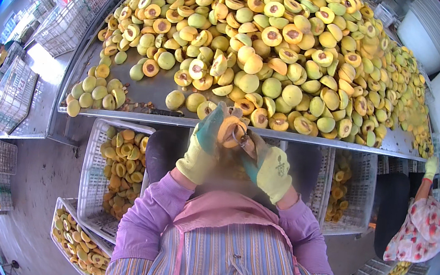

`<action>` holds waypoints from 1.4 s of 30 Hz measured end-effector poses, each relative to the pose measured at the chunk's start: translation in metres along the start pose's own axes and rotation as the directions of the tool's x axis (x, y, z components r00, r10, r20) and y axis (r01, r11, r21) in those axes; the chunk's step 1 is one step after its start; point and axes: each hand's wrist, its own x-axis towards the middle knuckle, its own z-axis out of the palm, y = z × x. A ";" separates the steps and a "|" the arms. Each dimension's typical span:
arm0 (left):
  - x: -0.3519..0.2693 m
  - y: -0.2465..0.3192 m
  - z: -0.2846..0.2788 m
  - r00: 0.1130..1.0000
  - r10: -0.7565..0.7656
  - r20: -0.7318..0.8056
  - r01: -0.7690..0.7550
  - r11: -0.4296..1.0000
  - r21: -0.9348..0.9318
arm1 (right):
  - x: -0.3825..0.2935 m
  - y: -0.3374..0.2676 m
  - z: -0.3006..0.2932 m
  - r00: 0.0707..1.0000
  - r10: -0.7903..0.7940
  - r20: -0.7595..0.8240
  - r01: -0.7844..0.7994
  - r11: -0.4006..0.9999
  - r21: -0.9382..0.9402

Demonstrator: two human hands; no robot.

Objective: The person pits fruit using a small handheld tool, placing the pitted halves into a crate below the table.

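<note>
My left hand (pixel 204 146), in a yellow work glove with a green coated palm, holds a halved yellow peach (pixel 227 131) by the table's front edge. The cut side faces my right hand (pixel 269 167), which wears a matching glove. My right hand grips a small metal pitting tool (pixel 239 136), its curved loop against the middle of the peach half. The fingers partly hide the tool's handle. Just beyond my hands, halved peaches (pixel 271 36) lie heaped on a metal table (pixel 146 93), many with brown stones showing.
A white plastic crate (pixel 92 171) of pitted halves stands below the table at left, partly over another filled crate (pixel 65 238). To the right is a further crate (pixel 356 197). A person (pixel 420 230) sits at far right. Loose stones (pixel 136 106) and a dark-handled tool (pixel 165 113) lie near the front edge.
</note>
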 end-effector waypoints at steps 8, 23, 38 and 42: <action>-0.017 0.001 0.019 0.993 -0.036 -0.116 0.033 0.999 -0.029 | -0.015 0.005 0.003 0.997 -0.050 -0.065 0.052 0.998 0.027; -0.020 0.018 0.034 0.959 -0.249 -0.138 0.200 0.934 -0.297 | -0.016 0.025 0.018 0.999 -0.037 -0.031 0.040 0.990 0.132; -0.019 0.035 0.027 0.850 -0.524 -0.055 0.415 0.731 -0.542 | -0.018 0.020 0.014 0.998 -0.045 0.041 0.038 0.985 0.171; -0.006 0.042 0.027 0.739 -0.673 0.011 0.475 0.509 -0.718 | -0.019 0.029 0.029 0.994 0.040 0.103 -0.073 0.935 0.347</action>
